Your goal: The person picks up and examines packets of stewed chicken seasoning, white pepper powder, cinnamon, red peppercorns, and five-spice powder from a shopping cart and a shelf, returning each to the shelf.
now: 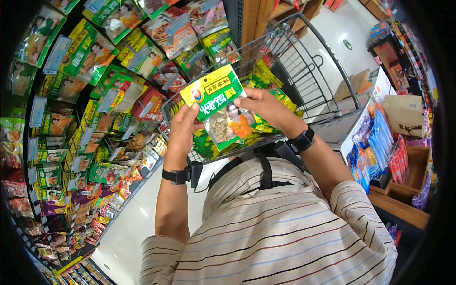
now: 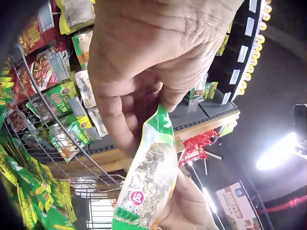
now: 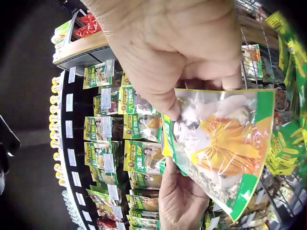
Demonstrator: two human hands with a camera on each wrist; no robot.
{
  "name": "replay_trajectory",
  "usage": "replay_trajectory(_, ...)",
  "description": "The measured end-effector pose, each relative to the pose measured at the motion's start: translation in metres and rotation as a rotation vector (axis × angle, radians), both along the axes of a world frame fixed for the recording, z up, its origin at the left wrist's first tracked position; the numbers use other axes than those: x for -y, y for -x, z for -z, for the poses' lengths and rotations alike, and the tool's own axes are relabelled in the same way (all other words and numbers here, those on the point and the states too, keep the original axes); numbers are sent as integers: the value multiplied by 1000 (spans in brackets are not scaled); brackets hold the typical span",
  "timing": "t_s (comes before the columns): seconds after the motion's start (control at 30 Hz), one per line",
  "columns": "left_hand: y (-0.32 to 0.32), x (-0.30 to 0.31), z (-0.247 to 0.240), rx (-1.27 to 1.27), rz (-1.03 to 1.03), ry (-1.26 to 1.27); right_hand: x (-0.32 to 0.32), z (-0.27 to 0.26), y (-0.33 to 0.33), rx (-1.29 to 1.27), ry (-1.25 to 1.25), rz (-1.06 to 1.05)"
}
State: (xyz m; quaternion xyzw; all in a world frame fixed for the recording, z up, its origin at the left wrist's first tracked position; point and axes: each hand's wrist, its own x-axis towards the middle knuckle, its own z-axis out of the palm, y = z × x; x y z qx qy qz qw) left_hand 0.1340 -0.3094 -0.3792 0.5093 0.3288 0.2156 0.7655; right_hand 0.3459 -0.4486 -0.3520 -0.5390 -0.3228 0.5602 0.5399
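Both hands hold up one green and yellow spice packet (image 1: 221, 126), its clear window showing dried pale-brown pieces and a printed figure in orange. My left hand (image 1: 183, 126) pinches its left edge between thumb and fingers; in the left wrist view the thumb presses the green top part of the packet (image 2: 153, 167). On the other side my right hand (image 1: 270, 109) grips the right edge, thumb on the front face, fingers behind. The packet is tilted above a wire shopping cart (image 1: 327, 88), which contains many similar green and yellow packets (image 1: 273, 88).
At the left, shelves carry rows of hanging packets (image 1: 90, 52) with price tags. Blue and red bagged goods (image 1: 377, 137) stand on the right beside a cardboard box (image 1: 403, 114). Pale floor (image 1: 137, 213) shows between the shelf and the person.
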Motion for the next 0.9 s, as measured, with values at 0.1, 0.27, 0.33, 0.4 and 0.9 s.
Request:
replay_trajectory(0.1, 10, -1, -4, -3, -44, -7, -7, 0, 4, 20, -34, -45)
replay_trajectory(0.27, 12, 0, 1, 33, -135, 18, -10, 2, 8, 106, -39, -89)
replay_trajectory(0.33, 15, -1, 10, 65, -155, 62, -10, -9, 13, 81, -45, -64)
replay_trajectory(0.4, 11, 2, 1, 79, -155, 83, -9, -4, 14, 73, -21, -22)
replay_trajectory(0.9, -3, 25, -29, 116, 156, -47, 0, -28, 18, -36, -77, 221)
